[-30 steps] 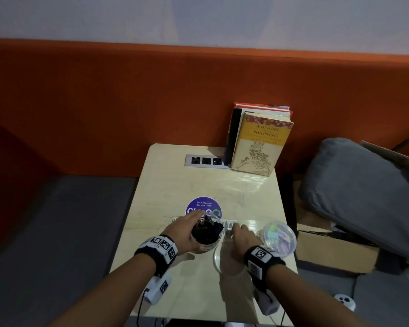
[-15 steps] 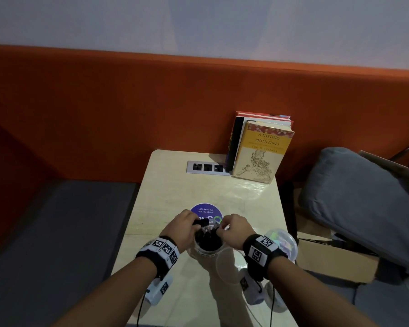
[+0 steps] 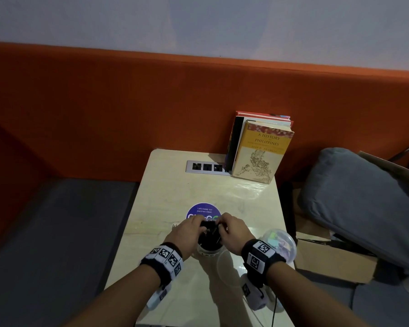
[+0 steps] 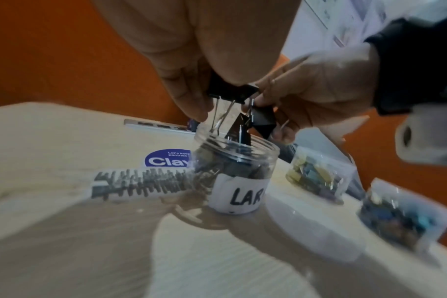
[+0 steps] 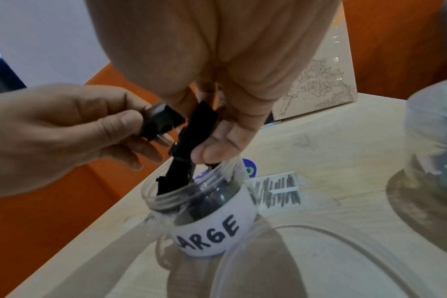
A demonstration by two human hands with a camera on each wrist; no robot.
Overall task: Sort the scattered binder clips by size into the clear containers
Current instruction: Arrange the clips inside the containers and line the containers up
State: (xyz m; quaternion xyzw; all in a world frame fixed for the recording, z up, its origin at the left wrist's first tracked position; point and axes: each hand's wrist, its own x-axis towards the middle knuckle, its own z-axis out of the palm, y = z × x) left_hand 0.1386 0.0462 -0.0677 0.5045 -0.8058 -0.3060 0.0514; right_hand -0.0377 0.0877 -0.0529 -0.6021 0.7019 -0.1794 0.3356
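A clear jar (image 3: 210, 248) labelled LARGE (image 5: 209, 231) stands near the table's front edge, open and holding several black binder clips. Both hands are just above its mouth. My left hand (image 3: 194, 228) pinches one large black binder clip (image 4: 230, 91) with its wire handles hanging down. My right hand (image 3: 232, 231) pinches another black binder clip (image 5: 198, 127), and a further clip hangs from it into the jar (image 4: 237, 173). The two hands almost touch. In the right wrist view the left hand (image 5: 130, 129) holds its clip (image 5: 162, 121) beside the right hand's fingers (image 5: 217, 149).
A clear container of coloured clips (image 3: 280, 243) stands at the right edge, with another one (image 4: 401, 213) beside it. A clear lid (image 3: 229, 265) lies in front of the jar. A printed paper strip (image 4: 140, 183), a round blue sticker (image 3: 203, 212), a socket panel (image 3: 206, 166) and books (image 3: 260, 149) lie beyond.
A second ago my left hand gripped the jar's side and my right hand was by the lid. Both hands have since come together over the jar's mouth, each pinching a black clip.
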